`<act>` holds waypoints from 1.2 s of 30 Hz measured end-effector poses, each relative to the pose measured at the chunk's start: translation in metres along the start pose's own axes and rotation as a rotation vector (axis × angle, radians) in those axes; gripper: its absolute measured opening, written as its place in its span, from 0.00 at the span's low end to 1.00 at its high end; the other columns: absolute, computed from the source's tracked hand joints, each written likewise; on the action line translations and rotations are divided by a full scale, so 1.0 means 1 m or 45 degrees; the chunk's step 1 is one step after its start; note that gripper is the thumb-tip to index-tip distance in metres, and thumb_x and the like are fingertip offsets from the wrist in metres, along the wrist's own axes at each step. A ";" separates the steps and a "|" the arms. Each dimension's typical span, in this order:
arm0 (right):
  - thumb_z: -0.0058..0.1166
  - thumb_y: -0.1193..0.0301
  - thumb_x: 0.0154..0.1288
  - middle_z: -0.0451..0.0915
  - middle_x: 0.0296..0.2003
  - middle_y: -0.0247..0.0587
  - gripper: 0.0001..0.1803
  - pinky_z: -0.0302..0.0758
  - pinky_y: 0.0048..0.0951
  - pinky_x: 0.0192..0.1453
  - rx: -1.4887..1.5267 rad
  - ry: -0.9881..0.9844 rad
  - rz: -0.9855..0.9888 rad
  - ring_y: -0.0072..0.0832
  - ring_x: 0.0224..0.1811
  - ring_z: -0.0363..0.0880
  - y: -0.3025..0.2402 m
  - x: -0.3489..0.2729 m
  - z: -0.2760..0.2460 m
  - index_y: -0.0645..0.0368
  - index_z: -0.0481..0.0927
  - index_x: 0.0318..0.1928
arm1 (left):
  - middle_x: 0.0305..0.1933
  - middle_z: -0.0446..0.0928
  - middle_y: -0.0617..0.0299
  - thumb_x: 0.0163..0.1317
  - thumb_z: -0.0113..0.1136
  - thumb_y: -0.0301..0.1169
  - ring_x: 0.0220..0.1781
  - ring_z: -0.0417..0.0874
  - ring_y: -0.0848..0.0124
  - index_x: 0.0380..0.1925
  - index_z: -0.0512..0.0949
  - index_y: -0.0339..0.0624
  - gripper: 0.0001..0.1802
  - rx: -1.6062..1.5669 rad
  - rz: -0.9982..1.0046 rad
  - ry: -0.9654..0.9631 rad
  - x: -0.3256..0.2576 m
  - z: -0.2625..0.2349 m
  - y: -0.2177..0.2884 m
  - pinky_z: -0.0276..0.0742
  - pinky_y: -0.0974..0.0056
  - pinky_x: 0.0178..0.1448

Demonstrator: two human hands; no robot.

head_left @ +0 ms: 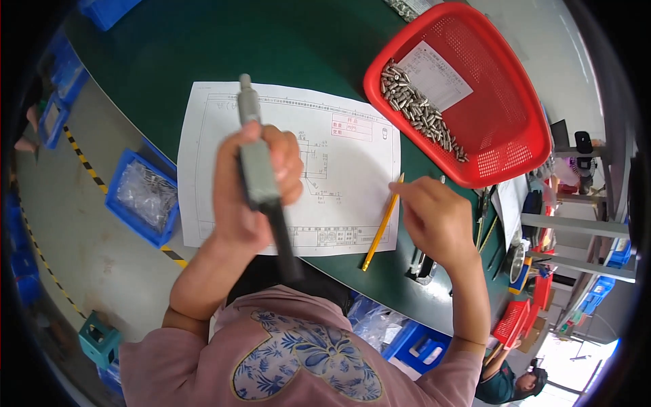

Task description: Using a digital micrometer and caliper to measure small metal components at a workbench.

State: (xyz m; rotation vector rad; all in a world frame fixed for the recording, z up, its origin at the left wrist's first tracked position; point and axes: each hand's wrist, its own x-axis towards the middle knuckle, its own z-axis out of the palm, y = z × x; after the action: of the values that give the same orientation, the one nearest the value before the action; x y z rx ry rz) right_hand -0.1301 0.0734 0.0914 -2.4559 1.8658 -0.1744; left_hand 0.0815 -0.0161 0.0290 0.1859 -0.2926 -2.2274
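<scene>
My left hand point(261, 169) is raised over the drawing sheet, its fingers wrapped round a grey and black micrometer point(259, 166). The tool's narrow grey end points away from me and its black end toward me, blurred. My right hand point(434, 217) is curled, fingers pressed together, at the right edge of the sheet. Its fingertips overlap a yellow pencil point(382, 230) near the point; whether they touch it or pinch something small cannot be made out. Beneath both hands lies the white drawing sheet point(224, 224), printed with lines, tables and a red stamped box.
A red plastic basket point(502, 81) at the far right holds many small metal pins point(417, 108) and a paper slip. Tools lie right of my right hand on the green table point(156, 61). A blue bin point(146, 197) of bagged parts stands beyond the left edge. Another person point(515, 380) is at lower right.
</scene>
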 end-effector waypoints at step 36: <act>0.52 0.86 0.41 0.68 0.16 0.34 0.15 0.59 0.15 0.21 1.265 0.474 0.506 0.17 0.18 0.62 -0.031 0.053 0.075 0.56 0.61 0.17 | 0.20 0.58 0.64 0.62 0.34 0.49 0.14 0.54 0.77 0.18 0.65 0.42 0.24 -0.157 -0.227 0.024 0.008 -0.034 0.031 0.52 0.71 0.20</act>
State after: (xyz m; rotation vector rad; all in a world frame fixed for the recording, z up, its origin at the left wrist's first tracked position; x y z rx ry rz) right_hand -0.0778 0.0290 0.0232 -1.4190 1.6911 -1.2391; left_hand 0.1075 -0.0463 0.0042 0.1721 -0.1320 -2.4101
